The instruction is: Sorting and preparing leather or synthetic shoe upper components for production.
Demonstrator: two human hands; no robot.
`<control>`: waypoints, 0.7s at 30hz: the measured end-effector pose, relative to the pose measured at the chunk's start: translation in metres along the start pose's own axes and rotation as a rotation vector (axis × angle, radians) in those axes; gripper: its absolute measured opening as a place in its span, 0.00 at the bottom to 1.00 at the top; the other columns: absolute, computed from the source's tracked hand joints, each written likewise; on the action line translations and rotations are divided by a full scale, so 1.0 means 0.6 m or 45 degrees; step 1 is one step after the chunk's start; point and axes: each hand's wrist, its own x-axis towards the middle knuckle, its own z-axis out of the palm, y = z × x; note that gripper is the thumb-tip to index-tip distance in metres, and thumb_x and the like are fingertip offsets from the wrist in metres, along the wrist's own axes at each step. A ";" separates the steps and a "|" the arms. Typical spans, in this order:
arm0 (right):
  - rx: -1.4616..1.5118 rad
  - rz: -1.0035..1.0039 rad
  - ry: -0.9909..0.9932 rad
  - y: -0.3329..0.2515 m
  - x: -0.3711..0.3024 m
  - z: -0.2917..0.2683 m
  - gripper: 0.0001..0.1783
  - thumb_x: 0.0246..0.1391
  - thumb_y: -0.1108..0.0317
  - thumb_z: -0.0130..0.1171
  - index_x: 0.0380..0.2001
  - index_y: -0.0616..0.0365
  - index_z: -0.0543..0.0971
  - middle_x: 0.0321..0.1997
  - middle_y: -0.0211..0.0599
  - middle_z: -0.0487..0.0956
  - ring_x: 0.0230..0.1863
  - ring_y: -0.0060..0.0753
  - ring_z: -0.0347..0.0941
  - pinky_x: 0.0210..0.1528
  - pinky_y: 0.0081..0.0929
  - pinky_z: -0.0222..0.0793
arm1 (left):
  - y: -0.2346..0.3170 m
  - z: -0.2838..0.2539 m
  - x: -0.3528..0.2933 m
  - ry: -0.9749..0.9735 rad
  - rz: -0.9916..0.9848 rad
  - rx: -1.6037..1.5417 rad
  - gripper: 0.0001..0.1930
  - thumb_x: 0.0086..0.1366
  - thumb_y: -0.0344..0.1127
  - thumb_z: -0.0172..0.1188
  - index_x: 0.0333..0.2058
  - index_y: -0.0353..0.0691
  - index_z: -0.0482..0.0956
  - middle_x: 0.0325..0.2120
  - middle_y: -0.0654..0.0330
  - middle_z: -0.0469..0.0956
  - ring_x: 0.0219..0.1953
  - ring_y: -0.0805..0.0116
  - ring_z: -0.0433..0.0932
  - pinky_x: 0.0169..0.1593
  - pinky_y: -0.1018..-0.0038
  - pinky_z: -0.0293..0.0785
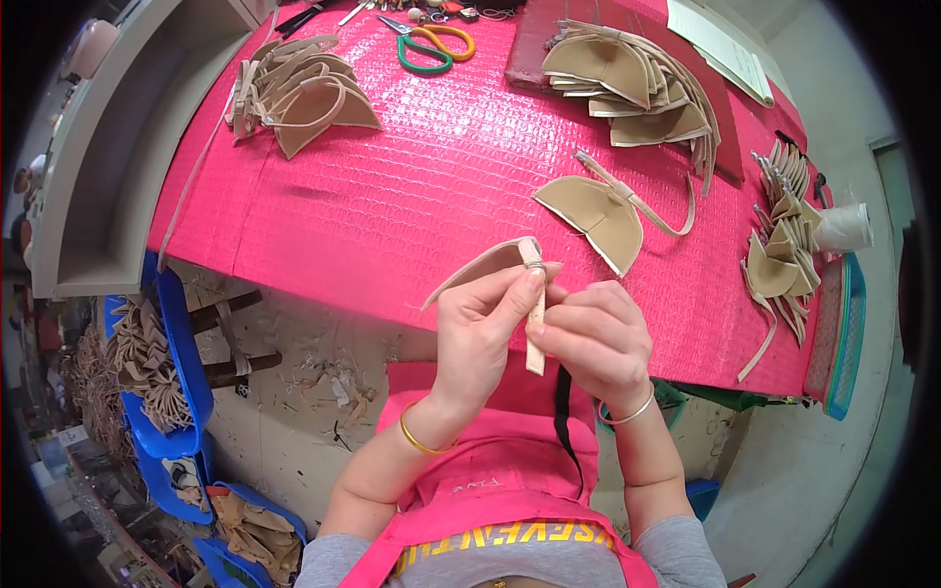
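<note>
Above the near edge of the pink-covered table, my left hand [477, 328] pinches a beige strap [535, 338] close to a small metal ring or buckle. A curved beige flap [475, 269] extends from it to the left, partly behind my fingers. My right hand [598, 338] is closed on the same strap just below, thumb against its side; its fingertips are partly hidden. Just beyond my hands lies a similar beige piece [598, 218], two rounded panels with a thin strap, flat on the table.
Stacked beige pieces lie at the far left [299, 93], on a dark red board [534, 49], and at the right [784, 235]. Scissors [428, 47] with green and yellow handles rest at the back. A white roll [843, 227] stands right. Blue bins [186, 363] sit below left.
</note>
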 end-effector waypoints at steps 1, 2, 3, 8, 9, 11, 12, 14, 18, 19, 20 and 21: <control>0.003 -0.002 0.000 -0.006 0.004 0.000 0.12 0.30 0.74 0.60 0.27 0.55 0.76 0.25 0.31 0.74 0.26 0.29 0.71 0.28 0.22 0.65 | -0.006 0.000 0.001 -0.004 0.078 0.054 0.13 0.61 0.33 0.49 0.37 0.28 0.74 0.24 0.60 0.74 0.25 0.78 0.71 0.29 0.84 0.67; 0.064 0.382 0.062 -0.015 0.012 0.001 0.10 0.34 0.75 0.59 0.26 0.57 0.76 0.24 0.31 0.74 0.25 0.27 0.70 0.27 0.19 0.65 | -0.010 0.000 0.001 -0.008 0.157 0.110 0.13 0.61 0.33 0.49 0.36 0.28 0.74 0.21 0.64 0.72 0.22 0.81 0.68 0.26 0.85 0.63; 0.115 0.773 0.129 -0.021 0.018 0.003 0.07 0.38 0.77 0.58 0.26 0.58 0.76 0.23 0.32 0.75 0.23 0.24 0.70 0.27 0.17 0.65 | -0.012 0.001 -0.006 0.019 0.096 0.108 0.12 0.61 0.32 0.49 0.35 0.28 0.74 0.18 0.69 0.67 0.20 0.84 0.61 0.22 0.85 0.57; 1.042 1.179 0.475 0.006 0.033 0.029 0.04 0.49 0.73 0.53 0.24 0.63 0.74 0.23 0.29 0.74 0.19 0.13 0.64 0.18 0.12 0.59 | 0.002 -0.008 -0.010 -0.092 0.141 0.276 0.09 0.60 0.29 0.49 0.35 0.29 0.74 0.19 0.69 0.68 0.20 0.84 0.61 0.22 0.86 0.56; 1.179 1.278 0.445 0.004 0.028 0.023 0.04 0.50 0.73 0.53 0.24 0.62 0.73 0.22 0.31 0.74 0.16 0.13 0.63 0.15 0.11 0.57 | 0.005 -0.015 -0.009 -0.132 0.171 0.396 0.09 0.60 0.28 0.49 0.35 0.29 0.73 0.20 0.68 0.69 0.20 0.84 0.63 0.23 0.87 0.58; 1.315 1.378 0.414 -0.005 0.019 0.018 0.04 0.50 0.73 0.52 0.24 0.61 0.73 0.22 0.32 0.74 0.12 0.14 0.61 0.12 0.10 0.54 | 0.029 -0.023 -0.007 -0.191 -0.003 0.588 0.09 0.58 0.25 0.50 0.37 0.29 0.73 0.23 0.66 0.72 0.22 0.84 0.67 0.25 0.87 0.63; 1.550 1.417 0.389 -0.008 0.016 0.019 0.04 0.50 0.72 0.53 0.25 0.60 0.72 0.21 0.31 0.74 0.13 0.13 0.62 0.11 0.09 0.54 | 0.026 -0.029 -0.001 -0.179 0.107 0.559 0.10 0.58 0.25 0.49 0.38 0.29 0.73 0.25 0.65 0.74 0.23 0.84 0.68 0.24 0.87 0.63; 1.784 1.450 0.362 -0.016 0.016 0.023 0.03 0.50 0.72 0.53 0.26 0.60 0.72 0.21 0.31 0.74 0.14 0.12 0.63 0.11 0.07 0.54 | 0.027 -0.039 0.004 -0.117 0.000 0.463 0.09 0.58 0.24 0.49 0.37 0.28 0.73 0.27 0.63 0.75 0.23 0.83 0.67 0.24 0.87 0.63; 2.031 1.644 0.291 -0.020 0.017 0.036 0.09 0.49 0.71 0.53 0.20 0.52 0.65 0.14 0.23 0.66 0.09 0.09 0.54 0.08 0.08 0.46 | 0.010 -0.030 0.009 0.104 0.209 0.373 0.15 0.55 0.20 0.49 0.43 0.30 0.70 0.24 0.60 0.76 0.29 0.76 0.75 0.31 0.81 0.71; 2.064 1.637 0.253 -0.014 0.012 0.039 0.11 0.48 0.71 0.54 0.18 0.51 0.64 0.12 0.20 0.63 0.09 0.08 0.52 0.08 0.09 0.42 | 0.013 -0.029 0.009 0.100 0.208 0.373 0.15 0.55 0.20 0.49 0.43 0.30 0.70 0.24 0.60 0.76 0.29 0.76 0.75 0.31 0.81 0.71; 2.062 1.636 0.258 -0.009 0.009 0.041 0.11 0.48 0.71 0.54 0.18 0.51 0.64 0.12 0.20 0.63 0.09 0.08 0.52 0.08 0.09 0.42 | 0.020 -0.026 0.009 0.079 0.235 0.445 0.15 0.54 0.20 0.50 0.43 0.32 0.71 0.23 0.59 0.77 0.29 0.75 0.75 0.31 0.80 0.71; 2.098 1.639 0.174 -0.003 0.007 0.042 0.11 0.48 0.71 0.54 0.18 0.51 0.63 0.12 0.19 0.61 0.10 0.07 0.50 0.09 0.10 0.40 | 0.025 -0.026 0.010 0.060 0.263 0.518 0.16 0.53 0.20 0.51 0.43 0.34 0.72 0.23 0.57 0.77 0.29 0.75 0.76 0.31 0.80 0.71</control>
